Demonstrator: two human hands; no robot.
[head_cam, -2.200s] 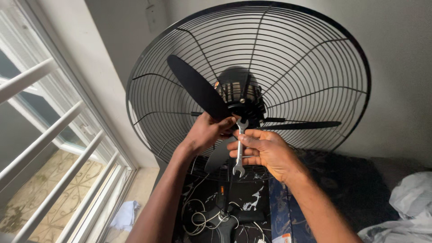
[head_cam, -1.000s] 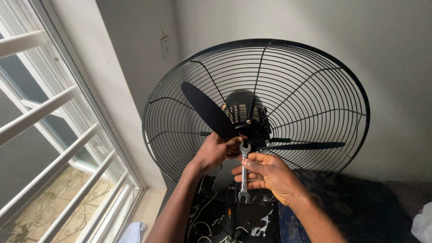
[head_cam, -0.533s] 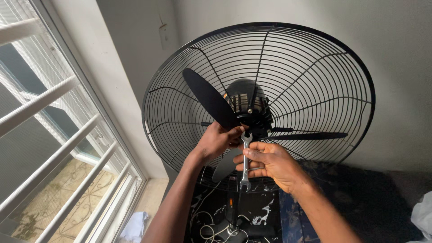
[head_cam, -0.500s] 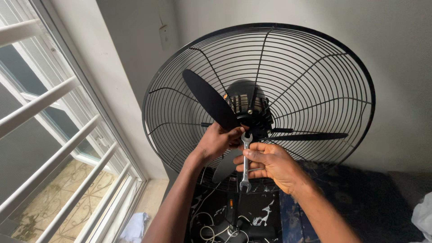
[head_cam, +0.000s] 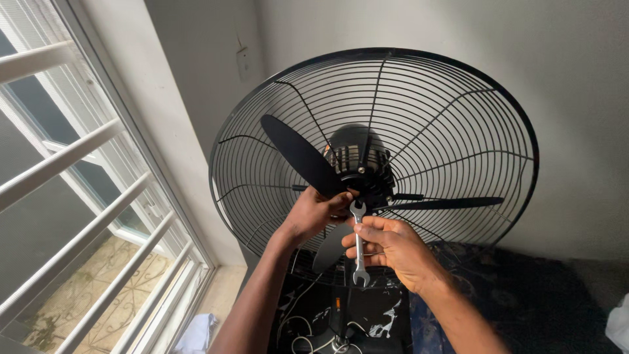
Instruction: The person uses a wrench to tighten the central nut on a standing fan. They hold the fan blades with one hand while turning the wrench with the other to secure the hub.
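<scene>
A pale grey room corner forms the background, with a light switch plate [head_cam: 243,63] on the wall above and left of the fan. Far left of the fan, a window [head_cam: 72,196] with white horizontal bars looks out on a patterned paved ground below. On the floor by the window's foot, lower left of the fan, lies a crumpled pale cloth [head_cam: 196,331].

The fan [head_cam: 373,151] is a large black one, its round wire guard [head_cam: 458,118] standing behind the blades with no front cover over them. One blade [head_cam: 298,154] runs up and left from the dark motor hub [head_cam: 357,157]; another blade [head_cam: 452,203] runs out to the right, nearly level.

The left hand [head_cam: 314,213] reaches up just below the hub, its fingers curled and clenched about the hub's lower front, close against the root of the left blade. Exactly what they pinch is hidden. Just right of it, the right hand [head_cam: 393,249] grasps a silver open-ended wrench [head_cam: 358,242] with fingers closed round its shaft. The wrench stands upright, its upper end right below the hub, touching the left fingertips, and its lower end hanging free beneath the hand.

Below the fan sit dark glossy wrapping and white cables [head_cam: 308,328]. Right of that, a dark patterned cloth [head_cam: 517,295] spreads under the fan's right side.
</scene>
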